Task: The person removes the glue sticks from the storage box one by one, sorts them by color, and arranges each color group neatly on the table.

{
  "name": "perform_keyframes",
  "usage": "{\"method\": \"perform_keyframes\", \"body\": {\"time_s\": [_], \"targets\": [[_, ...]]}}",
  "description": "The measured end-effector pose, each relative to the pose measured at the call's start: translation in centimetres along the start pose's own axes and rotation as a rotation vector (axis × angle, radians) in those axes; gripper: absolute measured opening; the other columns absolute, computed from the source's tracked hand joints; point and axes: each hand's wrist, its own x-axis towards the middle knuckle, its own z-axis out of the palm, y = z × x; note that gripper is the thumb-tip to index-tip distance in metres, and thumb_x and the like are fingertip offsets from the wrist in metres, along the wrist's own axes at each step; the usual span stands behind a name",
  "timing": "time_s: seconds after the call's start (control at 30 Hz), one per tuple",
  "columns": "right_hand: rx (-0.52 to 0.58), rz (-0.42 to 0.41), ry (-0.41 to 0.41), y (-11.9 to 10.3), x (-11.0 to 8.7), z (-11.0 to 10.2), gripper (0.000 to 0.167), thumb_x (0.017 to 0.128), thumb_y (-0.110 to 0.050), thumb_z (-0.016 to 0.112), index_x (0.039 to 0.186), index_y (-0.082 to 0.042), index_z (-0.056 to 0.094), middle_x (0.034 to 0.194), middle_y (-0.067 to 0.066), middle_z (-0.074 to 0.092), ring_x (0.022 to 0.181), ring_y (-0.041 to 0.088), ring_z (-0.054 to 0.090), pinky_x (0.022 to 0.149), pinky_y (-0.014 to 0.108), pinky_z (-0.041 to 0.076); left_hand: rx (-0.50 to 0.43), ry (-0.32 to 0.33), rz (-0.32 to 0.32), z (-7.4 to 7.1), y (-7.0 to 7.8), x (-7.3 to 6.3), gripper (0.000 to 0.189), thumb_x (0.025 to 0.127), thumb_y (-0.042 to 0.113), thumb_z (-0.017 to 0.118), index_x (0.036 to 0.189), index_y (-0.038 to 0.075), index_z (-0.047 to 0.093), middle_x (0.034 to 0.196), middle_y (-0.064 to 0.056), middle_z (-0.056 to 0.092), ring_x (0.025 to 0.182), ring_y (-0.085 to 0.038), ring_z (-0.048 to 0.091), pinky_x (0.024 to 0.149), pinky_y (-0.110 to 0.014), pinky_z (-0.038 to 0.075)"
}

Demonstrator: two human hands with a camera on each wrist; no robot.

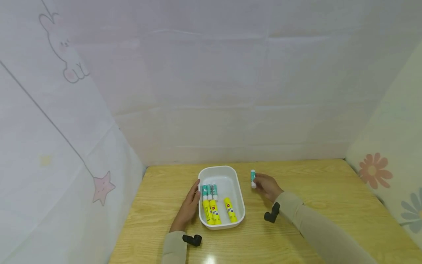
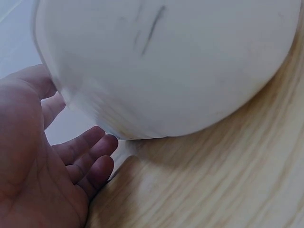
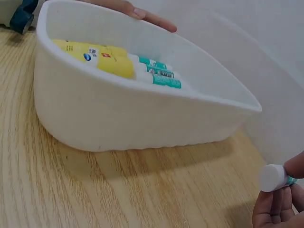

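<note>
My right hand (image 1: 268, 186) pinches a green-and-white glue stick (image 1: 253, 179) just right of a white plastic bin (image 1: 241, 200). In the right wrist view its white end (image 3: 271, 178) points toward the bin. Beside the bin's left wall is my left hand (image 1: 189, 207), its fingers lying along the rim; in the left wrist view, loosely bent fingers (image 2: 97, 149) are at the wall's lower edge. Inside, three green-and-white glue sticks (image 1: 209, 192) lie side by side at the left, above two yellow glue sticks (image 1: 211, 212). Another yellow glue stick (image 1: 230, 210) lies apart at the lower right.
The bin stands on a wood-grain table (image 1: 316, 183). White printed cloth (image 1: 211, 91) hangs behind and at both sides, meeting the table's back edge. Black wrist mounts (image 1: 272, 212) stick out from both sleeves.
</note>
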Motion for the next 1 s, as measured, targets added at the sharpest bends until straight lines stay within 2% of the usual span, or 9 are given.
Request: {"method": "perform_keyframes", "body": {"time_s": [0.27,0.57,0.73,0.9,1.0], "targets": [[-0.190,-0.013,0.024,1.3,0.2,0.1,0.051,0.096,-0.006,0.054,0.142,0.009,0.038,0.138,0.027,0.046,0.114,0.028,0.051,0.096,0.037,0.047,-0.004,-0.012,0.021,0.1,0.0,0.2,0.050,0.107,0.030,0.038,0.154,0.040,0.023,0.154,-0.013,0.032,0.141,-0.036,0.028,0.111,-0.063,0.018],[-0.374,-0.025,0.069,1.3,0.2,0.9,0.050,0.090,-0.007,0.055,0.137,0.007,0.047,0.130,0.025,0.053,0.105,0.029,0.054,0.085,0.035,0.049,-0.002,-0.014,0.023,0.3,0.3,0.3,0.050,0.107,0.031,0.037,0.154,0.040,0.022,0.155,-0.011,0.031,0.142,-0.035,0.027,0.111,-0.062,0.018],[-0.515,-0.018,0.084,1.6,0.3,1.7,0.049,0.089,-0.012,0.057,0.134,0.005,0.051,0.125,0.020,0.057,0.105,0.029,0.056,0.088,0.039,0.049,0.012,0.007,-0.005,0.1,0.4,0.0,0.049,0.107,0.034,0.038,0.153,0.042,0.024,0.155,-0.007,0.033,0.142,-0.031,0.028,0.112,-0.061,0.019],[-0.521,-0.019,0.080,1.5,0.2,2.0,0.050,0.088,-0.013,0.057,0.133,0.007,0.051,0.122,0.020,0.059,0.106,0.032,0.056,0.091,0.045,0.048,0.013,0.024,-0.025,-0.1,0.3,-0.2,0.048,0.107,0.035,0.038,0.152,0.046,0.025,0.154,-0.004,0.034,0.142,-0.030,0.028,0.112,-0.060,0.019],[-0.524,-0.012,0.082,1.4,0.0,2.2,0.049,0.089,-0.014,0.058,0.133,0.005,0.051,0.122,0.018,0.059,0.107,0.031,0.056,0.092,0.044,0.047,0.013,0.021,-0.013,-0.3,0.3,-0.3,0.048,0.107,0.034,0.038,0.151,0.047,0.025,0.154,-0.004,0.035,0.142,-0.030,0.028,0.112,-0.059,0.019]]}}
